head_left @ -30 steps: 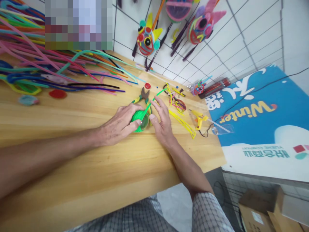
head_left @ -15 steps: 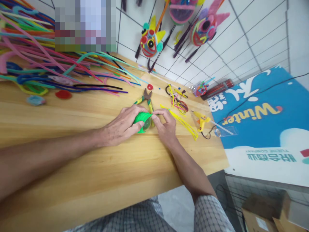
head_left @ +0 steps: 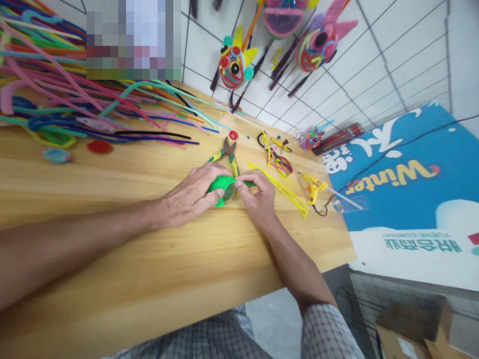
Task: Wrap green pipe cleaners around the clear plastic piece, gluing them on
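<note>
A clear ball partly covered in green pipe cleaner (head_left: 221, 187) is held low over the wooden table. My left hand (head_left: 192, 195) wraps its fingers and thumb around the covered side. At the ball's right edge, my right hand (head_left: 258, 193) pinches a green strand (head_left: 248, 184) between thumb and forefinger, and the strand runs from the ball through those fingers. Just beyond my hands lie pliers (head_left: 230, 152) with green and yellow handles, jaws apart; my hands partly hide their handles. A red button-like disc (head_left: 233, 135) sits at the tips of the jaws.
Loose pipe cleaners (head_left: 93, 99) cover the table's left back. Yellow strips (head_left: 288, 192) and a yellow glue gun (head_left: 312, 187) with its cord lie to the right. Colourful animal-face ornaments (head_left: 235, 67) hang on the white grid wall. A blue printed board (head_left: 396, 174) adjoins the table's right end.
My right hand has shifted slightly right, drawing the green strand with it. The left hand keeps its hold, and the ball has turned a little, baring more of its clear side.
</note>
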`<state>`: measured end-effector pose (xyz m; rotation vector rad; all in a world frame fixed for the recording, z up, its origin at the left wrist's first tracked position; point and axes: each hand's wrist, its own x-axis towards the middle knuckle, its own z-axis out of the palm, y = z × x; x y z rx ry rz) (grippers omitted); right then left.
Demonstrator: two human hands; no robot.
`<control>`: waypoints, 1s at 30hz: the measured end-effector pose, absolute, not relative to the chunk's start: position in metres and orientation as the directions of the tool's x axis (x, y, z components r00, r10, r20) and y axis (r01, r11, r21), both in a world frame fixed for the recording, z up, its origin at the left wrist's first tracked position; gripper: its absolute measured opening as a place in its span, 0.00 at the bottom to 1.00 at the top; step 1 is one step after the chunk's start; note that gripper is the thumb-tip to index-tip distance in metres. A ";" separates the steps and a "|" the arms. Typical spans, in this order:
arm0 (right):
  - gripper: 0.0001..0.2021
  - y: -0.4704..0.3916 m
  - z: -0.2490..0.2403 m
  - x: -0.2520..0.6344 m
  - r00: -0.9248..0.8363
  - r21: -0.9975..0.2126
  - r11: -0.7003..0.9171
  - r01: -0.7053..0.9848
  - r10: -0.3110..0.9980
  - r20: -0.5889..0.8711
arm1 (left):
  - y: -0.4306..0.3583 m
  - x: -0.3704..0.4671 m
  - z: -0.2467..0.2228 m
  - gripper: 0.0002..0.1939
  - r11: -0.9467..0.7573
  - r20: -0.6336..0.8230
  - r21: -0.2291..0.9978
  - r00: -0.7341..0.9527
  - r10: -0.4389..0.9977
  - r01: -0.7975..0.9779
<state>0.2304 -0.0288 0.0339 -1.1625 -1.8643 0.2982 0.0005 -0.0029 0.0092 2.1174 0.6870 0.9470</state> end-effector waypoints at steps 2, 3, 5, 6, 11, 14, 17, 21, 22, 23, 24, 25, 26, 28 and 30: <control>0.05 -0.030 0.035 0.230 -0.151 -0.626 0.497 0.601 0.840 0.521 | -0.003 0.001 0.009 0.21 -0.613 0.421 0.772 0.587 0.692 0.169; 0.05 -0.031 0.036 0.229 -0.142 -0.638 0.475 0.606 0.854 0.501 | -0.003 0.001 0.009 0.21 -0.612 0.419 0.773 0.587 0.692 0.168; 0.04 -0.032 0.036 0.229 -0.116 -0.656 0.435 0.617 0.875 0.471 | -0.004 0.001 0.012 0.21 -0.608 0.412 0.777 0.596 0.689 0.166; 0.04 -0.032 0.036 0.229 -0.107 -0.663 0.425 0.616 0.880 0.464 | -0.004 0.000 0.013 0.21 -0.606 0.407 0.778 0.603 0.686 0.165; 0.04 -0.031 0.035 0.231 -0.143 -0.646 0.458 0.610 0.866 0.480 | -0.004 0.000 0.016 0.19 -0.616 0.397 0.769 0.631 0.667 0.168; 0.05 -0.029 0.034 0.233 -0.188 -0.596 0.502 0.627 0.840 0.509 | -0.004 0.000 0.015 0.18 -0.618 0.396 0.769 0.634 0.664 0.167; 0.05 -0.029 0.032 0.234 -0.224 -0.535 0.546 0.645 0.804 0.551 | -0.004 0.000 0.016 0.18 -0.607 0.393 0.777 0.624 0.676 0.169; 0.06 -0.029 0.030 0.234 -0.240 -0.471 0.565 0.678 0.775 0.584 | -0.004 0.000 0.017 0.19 -0.597 0.396 0.785 0.607 0.689 0.166; 0.06 -0.029 0.029 0.235 -0.243 -0.459 0.572 0.680 0.766 0.595 | -0.004 0.000 0.017 0.19 -0.597 0.397 0.785 0.605 0.690 0.166; 0.06 -0.029 0.028 0.235 -0.247 -0.449 0.582 0.678 0.755 0.607 | -0.004 0.000 0.017 0.19 -0.596 0.396 0.785 0.604 0.691 0.167; 0.07 -0.028 0.028 0.235 -0.251 -0.441 0.594 0.673 0.744 0.620 | -0.004 0.000 0.017 0.19 -0.595 0.395 0.786 0.603 0.693 0.169; 0.07 -0.028 0.027 0.235 -0.254 -0.437 0.603 0.667 0.736 0.628 | -0.004 0.000 0.017 0.19 -0.594 0.396 0.787 0.601 0.694 0.168; 0.08 -0.027 0.026 0.235 -0.256 -0.434 0.608 0.665 0.731 0.632 | -0.004 0.000 0.016 0.19 -0.594 0.397 0.787 0.599 0.695 0.167; 0.09 -0.026 0.025 0.235 -0.255 -0.427 0.605 0.672 0.731 0.633 | -0.004 0.000 0.016 0.19 -0.595 0.398 0.786 0.599 0.695 0.167; 0.10 -0.025 0.024 0.236 -0.252 -0.427 0.596 0.680 0.737 0.628 | -0.005 0.000 0.016 0.20 -0.593 0.389 0.785 0.601 0.698 0.179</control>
